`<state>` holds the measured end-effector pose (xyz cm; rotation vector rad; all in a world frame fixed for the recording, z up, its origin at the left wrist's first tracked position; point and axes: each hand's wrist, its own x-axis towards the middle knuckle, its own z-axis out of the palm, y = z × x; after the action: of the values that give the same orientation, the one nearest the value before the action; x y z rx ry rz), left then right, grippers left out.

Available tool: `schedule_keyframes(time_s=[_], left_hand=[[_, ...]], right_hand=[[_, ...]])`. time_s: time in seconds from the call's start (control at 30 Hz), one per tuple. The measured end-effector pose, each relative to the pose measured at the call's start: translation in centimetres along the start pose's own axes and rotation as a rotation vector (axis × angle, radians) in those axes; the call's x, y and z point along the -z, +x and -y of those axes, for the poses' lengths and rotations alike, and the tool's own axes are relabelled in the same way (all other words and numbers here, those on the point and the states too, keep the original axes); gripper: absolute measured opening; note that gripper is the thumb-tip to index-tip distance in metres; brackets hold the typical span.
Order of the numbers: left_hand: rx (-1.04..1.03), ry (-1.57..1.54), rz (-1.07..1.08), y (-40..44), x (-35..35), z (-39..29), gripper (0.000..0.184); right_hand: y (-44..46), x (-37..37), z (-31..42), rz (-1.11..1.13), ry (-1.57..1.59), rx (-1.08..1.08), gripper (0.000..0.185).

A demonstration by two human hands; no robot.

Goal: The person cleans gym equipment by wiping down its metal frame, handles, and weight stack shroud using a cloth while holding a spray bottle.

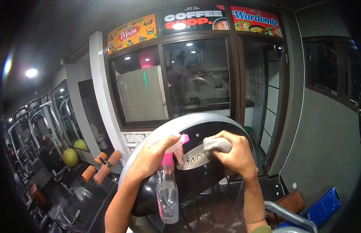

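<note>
My left hand [159,157] is closed round the neck of a spray bottle [167,194], clear plastic with a pink collar and pink nozzle tip. Some clear liquid shows inside it. My right hand [237,153] grips a bunched grey cloth [218,145] against the right end of an oval metal nameplate [194,157]. Wet droplets dot the plate, and the letters "MAT" show; the cloth and hand hide the rest. The plate sits on the black rounded panel of a gym machine [204,130] with a silver-grey rim.
Behind the machine stand framed windows [198,77] under menu signs. Gym equipment [36,124], orange foam rollers [101,171] and a green exercise ball [70,157] are at left. A blue padded seat [322,206] and a grey metal tube [291,215] lie at lower right.
</note>
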<state>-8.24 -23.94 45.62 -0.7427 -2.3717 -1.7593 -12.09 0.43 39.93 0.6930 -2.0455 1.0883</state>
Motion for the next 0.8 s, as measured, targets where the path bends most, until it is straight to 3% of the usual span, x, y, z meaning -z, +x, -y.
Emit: schedule_keyframes(time_s=[0.13, 0.17, 0.27, 0.37, 0.57, 0.7, 0.8], left_hand=[[-0.006, 0.055, -0.016, -2.2, -1.2, 0.0, 0.044], [-0.015, 0.051, -0.025, -2.5, -1.5, 0.1, 0.045], [0.082, -0.02, 0.015, -3.4, -2.4, 0.5, 0.047], [0.108, -0.058, 0.02, -4.1, -3.3, 0.5, 0.046], [0.098, -0.012, 0.019, -4.9, -4.4, 1.5, 0.045], [0.063, -0.061, -0.029, -5.8, -5.3, 2.0, 0.043], [0.066, -0.007, -0.065, -6.3, -6.4, 2.3, 0.041]], right_hand=[[-0.7, -0.2, 0.1, -0.168, -0.161, -0.118, 0.023], [-1.0, -0.8, 0.2, -0.206, -0.147, -0.04, 0.024], [-2.5, -1.2, 0.5, -0.036, 0.048, 0.121, 0.029], [-3.9, -0.5, 0.3, 0.034, 0.053, 0.104, 0.031], [-4.7, -0.3, -2.7, -0.274, -0.03, -0.047, 0.024], [-6.0, -1.6, -1.0, -0.153, 0.077, 0.165, 0.03], [-7.2, -1.4, -1.0, -0.043, 0.054, 0.204, 0.032]])
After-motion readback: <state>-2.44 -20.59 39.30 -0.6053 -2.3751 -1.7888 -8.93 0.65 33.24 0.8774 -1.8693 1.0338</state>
